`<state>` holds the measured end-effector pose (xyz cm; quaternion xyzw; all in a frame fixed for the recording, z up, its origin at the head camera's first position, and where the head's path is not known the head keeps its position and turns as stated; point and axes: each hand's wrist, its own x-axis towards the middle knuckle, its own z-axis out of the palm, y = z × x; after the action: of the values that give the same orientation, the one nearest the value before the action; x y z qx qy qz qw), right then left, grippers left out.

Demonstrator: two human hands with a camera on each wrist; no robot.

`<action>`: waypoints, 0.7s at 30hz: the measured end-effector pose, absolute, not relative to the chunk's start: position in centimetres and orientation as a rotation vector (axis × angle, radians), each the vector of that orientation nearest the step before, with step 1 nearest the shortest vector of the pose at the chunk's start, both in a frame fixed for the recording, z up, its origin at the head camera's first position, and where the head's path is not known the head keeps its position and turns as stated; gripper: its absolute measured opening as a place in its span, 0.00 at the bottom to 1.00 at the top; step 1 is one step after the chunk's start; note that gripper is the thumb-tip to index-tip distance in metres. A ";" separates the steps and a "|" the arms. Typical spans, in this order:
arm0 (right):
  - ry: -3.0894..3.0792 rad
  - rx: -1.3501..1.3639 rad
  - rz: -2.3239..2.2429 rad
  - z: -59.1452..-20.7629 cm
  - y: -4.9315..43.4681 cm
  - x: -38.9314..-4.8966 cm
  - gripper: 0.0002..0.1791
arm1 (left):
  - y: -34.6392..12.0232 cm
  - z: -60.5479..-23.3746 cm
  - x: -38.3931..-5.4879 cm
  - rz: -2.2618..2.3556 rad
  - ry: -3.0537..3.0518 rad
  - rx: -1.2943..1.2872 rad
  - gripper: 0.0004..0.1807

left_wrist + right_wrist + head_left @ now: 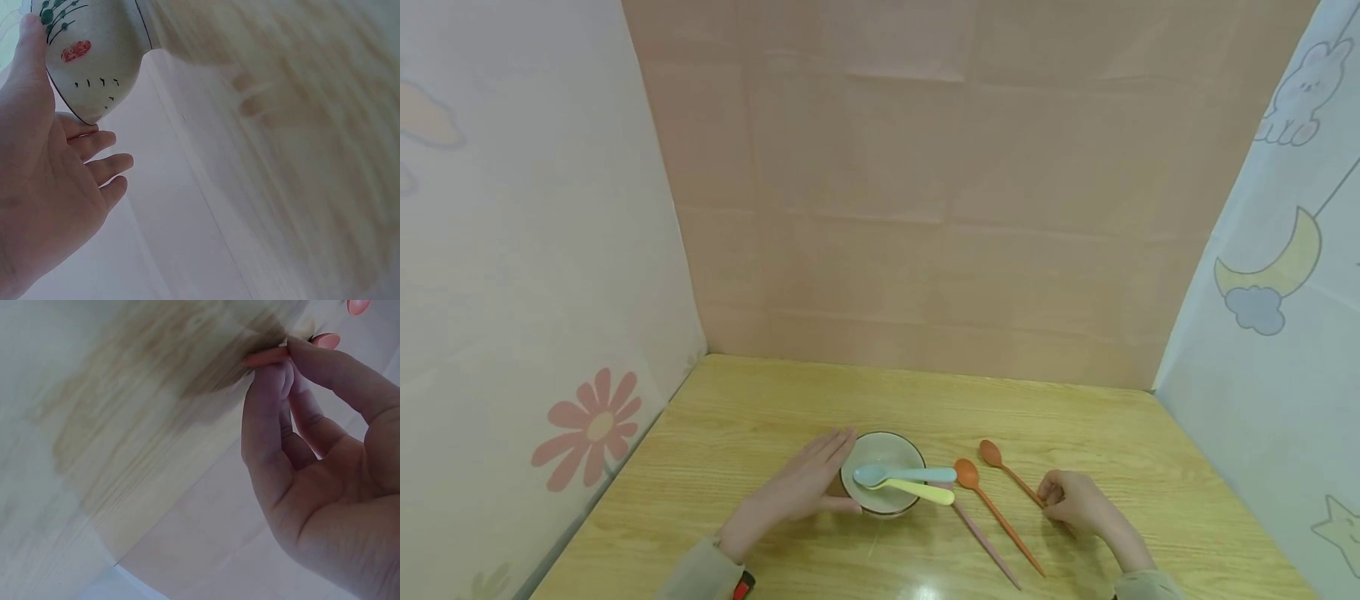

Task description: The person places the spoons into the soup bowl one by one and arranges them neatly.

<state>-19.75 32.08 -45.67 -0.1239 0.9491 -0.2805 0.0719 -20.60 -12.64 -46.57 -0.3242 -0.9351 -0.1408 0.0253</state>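
A pale round bowl point(889, 447) with a dark rim holds a light blue spoon point(917, 475) and a yellow spoon point(925, 492), handles jutting over its right side. My left hand point(808, 479) lies against the bowl's left side, fingers straight behind and thumb in front. Painted green leaves and a red mark show on the bowl's outside in the left wrist view. With thumb and fingertips, my right hand point(1075, 504) pinches the handle of a long orange spoon point(991, 452); the handle's end is hidden by the hand.
Between the bowl and my right hand lie a second long orange spoon point(1000, 518) and a pink handle point(987, 546), its upper part hidden under the bowl's spoons. The wooden table point(775, 392) meets a pinkish back panel point(925, 250) and printed side panels.
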 end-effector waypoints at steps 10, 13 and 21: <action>2.863 -0.320 -0.823 -45.4 32.0 -19.8 0.08 | -12.6 -46.5 -20.5 -0.440 -2.898 -0.994 0.58; 2.863 -0.298 -0.816 -45.2 31.9 -19.7 0.09 | -12.6 -46.5 -20.5 -0.447 -2.898 -0.997 0.58; 2.899 -0.239 -0.793 -44.5 31.6 -19.8 0.09 | -12.6 -46.6 -20.6 -0.438 -2.893 -1.001 0.58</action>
<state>-19.81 31.59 -44.48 -0.0791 0.9596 -0.2624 0.0635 -20.60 -12.62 -46.59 -0.3235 -0.9352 -0.1417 0.0246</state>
